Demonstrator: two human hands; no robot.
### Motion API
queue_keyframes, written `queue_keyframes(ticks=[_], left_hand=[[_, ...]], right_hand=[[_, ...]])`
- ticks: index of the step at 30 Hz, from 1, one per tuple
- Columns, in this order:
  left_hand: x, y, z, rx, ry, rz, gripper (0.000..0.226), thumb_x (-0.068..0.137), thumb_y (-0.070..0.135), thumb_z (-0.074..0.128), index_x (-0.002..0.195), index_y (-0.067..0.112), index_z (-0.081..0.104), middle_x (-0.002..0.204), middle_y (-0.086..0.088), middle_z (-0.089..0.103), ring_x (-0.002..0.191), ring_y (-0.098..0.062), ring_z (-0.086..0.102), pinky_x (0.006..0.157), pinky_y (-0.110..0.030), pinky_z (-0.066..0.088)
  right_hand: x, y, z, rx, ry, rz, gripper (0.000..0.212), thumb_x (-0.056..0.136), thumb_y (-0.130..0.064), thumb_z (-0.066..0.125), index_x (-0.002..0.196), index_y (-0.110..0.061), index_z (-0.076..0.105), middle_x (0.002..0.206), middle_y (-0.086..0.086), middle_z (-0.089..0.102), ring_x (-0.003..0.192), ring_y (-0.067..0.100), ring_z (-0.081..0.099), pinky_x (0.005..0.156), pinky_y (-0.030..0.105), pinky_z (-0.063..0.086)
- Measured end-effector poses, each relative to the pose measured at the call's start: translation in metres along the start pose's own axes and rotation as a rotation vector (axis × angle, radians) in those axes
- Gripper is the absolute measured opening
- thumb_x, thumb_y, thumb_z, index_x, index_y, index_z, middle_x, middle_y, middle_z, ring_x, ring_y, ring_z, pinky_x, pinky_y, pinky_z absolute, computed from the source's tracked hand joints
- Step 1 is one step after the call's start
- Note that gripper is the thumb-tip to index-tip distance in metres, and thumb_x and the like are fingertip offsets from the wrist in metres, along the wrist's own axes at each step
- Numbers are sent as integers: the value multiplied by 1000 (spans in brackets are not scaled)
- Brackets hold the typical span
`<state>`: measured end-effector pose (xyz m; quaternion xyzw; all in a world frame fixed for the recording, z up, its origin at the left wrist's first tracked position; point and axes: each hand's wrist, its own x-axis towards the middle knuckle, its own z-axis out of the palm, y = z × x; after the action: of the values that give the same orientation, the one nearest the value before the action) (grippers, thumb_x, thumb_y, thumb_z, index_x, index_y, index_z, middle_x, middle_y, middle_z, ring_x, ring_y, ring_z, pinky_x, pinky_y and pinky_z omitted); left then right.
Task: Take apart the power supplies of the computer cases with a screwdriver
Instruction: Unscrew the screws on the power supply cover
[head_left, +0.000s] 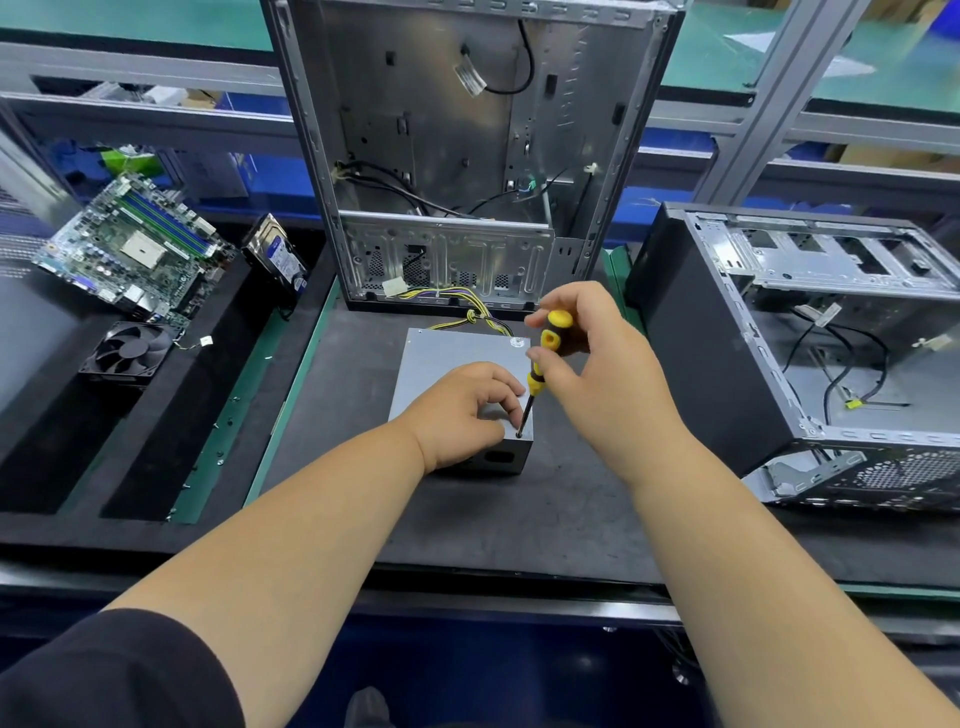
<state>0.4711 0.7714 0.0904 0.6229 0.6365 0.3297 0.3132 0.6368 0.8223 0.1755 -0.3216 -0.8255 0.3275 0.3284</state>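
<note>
A grey power supply box (447, 353) lies on the dark mat in the middle, its yellow and black cable bundle (480, 312) running back into the upright case. My left hand (460, 410) rests on the box's near right corner, fingers curled beside the screwdriver tip. My right hand (592, 364) grips the yellow and black screwdriver (543, 364) by its handle. The shaft points down and its tip sits on the box's top at the near right corner.
An open silver computer case (467, 156) stands upright behind the box. A second case (789, 353) lies on its side at the right. At the left lie a motherboard (135, 244), a hard drive (275, 260) and a black fan (130, 348). Small screws dot the green strip (234, 441).
</note>
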Motion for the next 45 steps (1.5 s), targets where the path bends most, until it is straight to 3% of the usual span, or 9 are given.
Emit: queue_keyframes(ticks=[4, 8, 11, 15, 22, 27, 33, 39, 45], left_hand=[[-2, -1, 1, -16, -10, -10, 38, 72, -11, 59, 78, 25, 69, 113, 7, 57, 113, -16, 53, 101, -40, 45], [-1, -1, 1, -19, -11, -8, 37, 72, -10, 59, 78, 25, 69, 110, 9, 56, 112, -16, 53, 97, -40, 48], [0, -2, 2, 13, -6, 6, 39, 72, -9, 60, 78, 29, 68, 106, 17, 54, 110, -13, 51, 101, -38, 43], [0, -4, 2, -9, 7, -6, 41, 72, -9, 60, 77, 32, 68, 113, 11, 57, 116, -13, 51, 105, -37, 41], [0, -3, 2, -9, -4, -17, 39, 72, -7, 59, 77, 30, 70, 116, 8, 59, 115, -12, 51, 105, -38, 41], [-1, -4, 2, -3, -1, -12, 39, 72, -8, 60, 79, 28, 71, 116, 9, 57, 117, -11, 51, 107, -38, 40], [1, -3, 3, 6, -5, -17, 39, 72, -5, 58, 78, 32, 70, 115, 13, 57, 116, -9, 50, 105, -37, 42], [-1, -3, 1, 9, -10, -11, 39, 73, -5, 60, 77, 33, 68, 110, 17, 55, 111, -6, 49, 102, -34, 42], [-1, -1, 1, 9, 2, 0, 38, 73, -7, 60, 78, 29, 69, 115, 10, 57, 112, -9, 50, 103, -33, 41]], right_hand=[[-2, 0, -1, 46, 1, 6, 36, 85, 2, 60, 110, -23, 52, 105, -13, 66, 96, 10, 65, 84, 30, 52], [-1, 3, 1, -44, 17, -44, 24, 88, -11, 65, 109, -21, 56, 99, -10, 63, 93, 12, 60, 83, 34, 51], [1, 5, 1, -125, 55, -102, 26, 87, -24, 75, 107, -20, 59, 94, -13, 53, 84, 4, 50, 78, 21, 44], [4, 5, 1, -152, 84, -85, 21, 87, -15, 75, 102, -19, 60, 93, -10, 47, 75, 6, 48, 70, 14, 40], [3, 2, -2, -175, -35, -50, 36, 82, 0, 54, 113, -18, 59, 96, -11, 57, 87, 4, 46, 73, 14, 37], [7, -1, -3, -233, -12, -106, 10, 94, -22, 67, 101, -16, 66, 94, -6, 62, 87, 10, 53, 77, 24, 43], [8, -2, -4, -225, -28, -63, 28, 90, -8, 61, 116, -16, 59, 101, -9, 54, 84, 4, 45, 74, 9, 38], [8, -3, -3, -263, -33, -103, 15, 90, -14, 65, 105, -15, 63, 94, -7, 51, 86, 10, 47, 78, 24, 41], [10, -3, -2, -270, -45, -89, 18, 91, -16, 71, 107, -17, 63, 95, -9, 48, 80, 4, 46, 73, 14, 39]])
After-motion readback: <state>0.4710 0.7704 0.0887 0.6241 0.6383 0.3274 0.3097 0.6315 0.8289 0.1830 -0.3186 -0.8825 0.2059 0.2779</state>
